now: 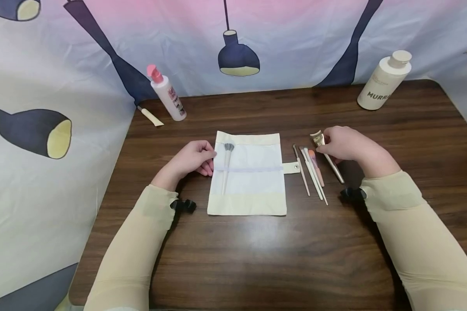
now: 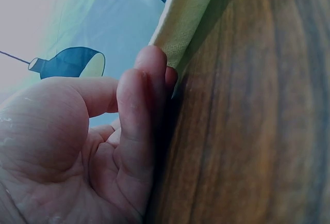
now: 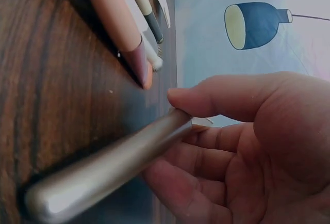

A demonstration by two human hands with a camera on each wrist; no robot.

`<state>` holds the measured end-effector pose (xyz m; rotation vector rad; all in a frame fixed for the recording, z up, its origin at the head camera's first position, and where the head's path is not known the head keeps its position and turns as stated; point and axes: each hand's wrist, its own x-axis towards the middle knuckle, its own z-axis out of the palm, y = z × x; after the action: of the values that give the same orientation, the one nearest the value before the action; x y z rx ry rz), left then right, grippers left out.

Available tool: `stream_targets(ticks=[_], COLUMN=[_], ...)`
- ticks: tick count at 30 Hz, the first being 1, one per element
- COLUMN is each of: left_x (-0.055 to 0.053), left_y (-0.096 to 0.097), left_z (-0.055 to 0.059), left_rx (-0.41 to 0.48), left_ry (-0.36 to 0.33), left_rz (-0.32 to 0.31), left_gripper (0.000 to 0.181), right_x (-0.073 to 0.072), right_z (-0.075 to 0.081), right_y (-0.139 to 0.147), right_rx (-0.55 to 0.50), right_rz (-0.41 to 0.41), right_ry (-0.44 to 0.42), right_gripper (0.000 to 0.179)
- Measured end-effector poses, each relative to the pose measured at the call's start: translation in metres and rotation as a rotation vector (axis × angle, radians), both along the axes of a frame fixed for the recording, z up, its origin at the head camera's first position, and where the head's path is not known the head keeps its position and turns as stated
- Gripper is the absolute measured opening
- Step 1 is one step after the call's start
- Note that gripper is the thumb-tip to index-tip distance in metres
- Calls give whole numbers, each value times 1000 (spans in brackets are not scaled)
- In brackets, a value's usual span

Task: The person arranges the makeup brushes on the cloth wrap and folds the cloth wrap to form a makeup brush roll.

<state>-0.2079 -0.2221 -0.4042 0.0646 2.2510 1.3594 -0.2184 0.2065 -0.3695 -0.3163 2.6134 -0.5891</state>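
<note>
A cream cloth brush roll (image 1: 253, 203) lies unfolded on the table, with a snap strap (image 1: 291, 168) at its right side. One makeup brush with a grey head (image 1: 227, 160) lies on its left part, its lower end apparently behind the cloth band. My left hand (image 1: 196, 157) pinches the roll's left edge, whose cloth (image 2: 183, 22) rises off the wood at the fingertips. My right hand (image 1: 344, 142) holds a gold makeup brush (image 1: 334, 168) between thumb and fingers; its metallic handle (image 3: 113, 164) slants down close to the table. Several brushes (image 1: 311, 172) lie between roll and right hand.
A white pump bottle with a pink top (image 1: 169, 97) stands at the back left of the brown table (image 1: 257, 259). At the back right stands a large white bottle (image 1: 383, 82). A lamp-patterned curtain (image 1: 187, 43) hangs behind the table.
</note>
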Motion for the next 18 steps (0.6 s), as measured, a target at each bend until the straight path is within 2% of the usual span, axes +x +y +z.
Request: stream_targets(ticks=[3,7,10,15,18], left_x=[2,3,3,0,-1], left_y=[1,1,1,0,0], left_z=[-5,-3,-4,-3,-4], left_rx=[3,-5,-12,-3,-5], left_ry=[7,-9,-22,13,7], left_rz=[10,-2,-12,7,6], left_gripper=[21,21,21,21,21], right_x=[1,1,2,1,1], right_z=[-4,-3,-2,1,1], right_y=[1,2,2,0,-1], right_rx=[12,12,-25,-114,-164], right_rz=[0,3,-20,-89,-125], right_ry=[28,56,71,134,153], right_gripper=[30,30,30,28,30])
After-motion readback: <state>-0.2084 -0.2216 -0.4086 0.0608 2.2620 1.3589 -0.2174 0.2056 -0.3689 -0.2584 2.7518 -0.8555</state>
